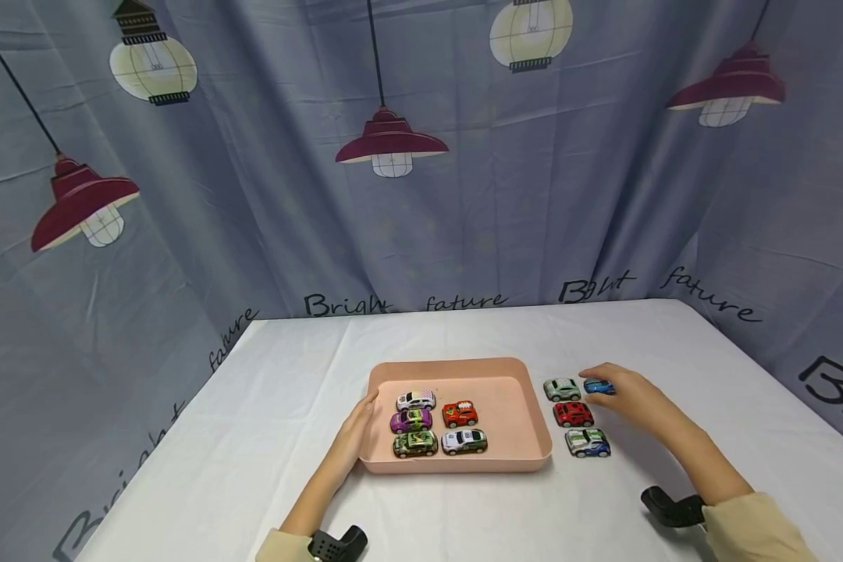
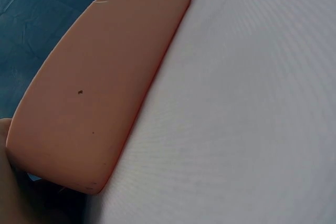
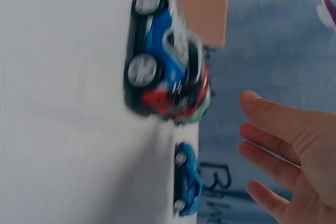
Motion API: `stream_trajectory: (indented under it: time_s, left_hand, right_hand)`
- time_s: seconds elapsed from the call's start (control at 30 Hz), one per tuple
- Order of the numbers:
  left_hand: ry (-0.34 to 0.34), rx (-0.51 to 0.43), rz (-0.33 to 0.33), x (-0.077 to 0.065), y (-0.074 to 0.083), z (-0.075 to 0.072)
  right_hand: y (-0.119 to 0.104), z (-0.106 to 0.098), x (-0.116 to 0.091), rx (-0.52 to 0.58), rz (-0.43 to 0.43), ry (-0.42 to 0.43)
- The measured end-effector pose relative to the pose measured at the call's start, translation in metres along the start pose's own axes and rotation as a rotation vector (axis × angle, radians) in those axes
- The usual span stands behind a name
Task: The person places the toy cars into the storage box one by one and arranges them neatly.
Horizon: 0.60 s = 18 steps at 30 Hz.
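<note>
At lower right of the head view, my right hand (image 1: 628,398) has its fingers (image 3: 266,162) parted near the blue car (image 1: 599,386), holding nothing. A wide pinch might knock the green car (image 1: 562,389) just beside it. My left hand (image 1: 351,433) touches the tray (image 1: 509,414); whether it grips, I can't tell, its fingers being mostly hidden.

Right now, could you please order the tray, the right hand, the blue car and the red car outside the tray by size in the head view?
1. Tray
2. Right hand
Unranked: red car outside the tray and blue car; the hand may hide part of the blue one.
</note>
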<state>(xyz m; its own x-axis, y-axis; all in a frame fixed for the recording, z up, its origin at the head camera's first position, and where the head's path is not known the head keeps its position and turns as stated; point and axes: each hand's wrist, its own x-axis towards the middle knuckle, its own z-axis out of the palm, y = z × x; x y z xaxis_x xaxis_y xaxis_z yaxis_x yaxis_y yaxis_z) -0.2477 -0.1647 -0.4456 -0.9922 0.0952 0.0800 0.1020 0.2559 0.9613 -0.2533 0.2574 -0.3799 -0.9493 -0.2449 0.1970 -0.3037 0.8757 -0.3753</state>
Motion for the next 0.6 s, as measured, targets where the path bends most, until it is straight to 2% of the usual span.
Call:
stream_trajectory:
  time_s: [0.27,0.6]
  left_hand:
    - [-0.001,0.004,-0.007,-0.001,0.001,0.0]
    - [-0.001,-0.009,0.0,-0.001,0.002,0.0]
  right_hand:
    - [0.033,0.002,0.008,-0.049,0.012,-0.005]
    - [0.054,0.006,0.02,-0.043,0.098,-0.109]
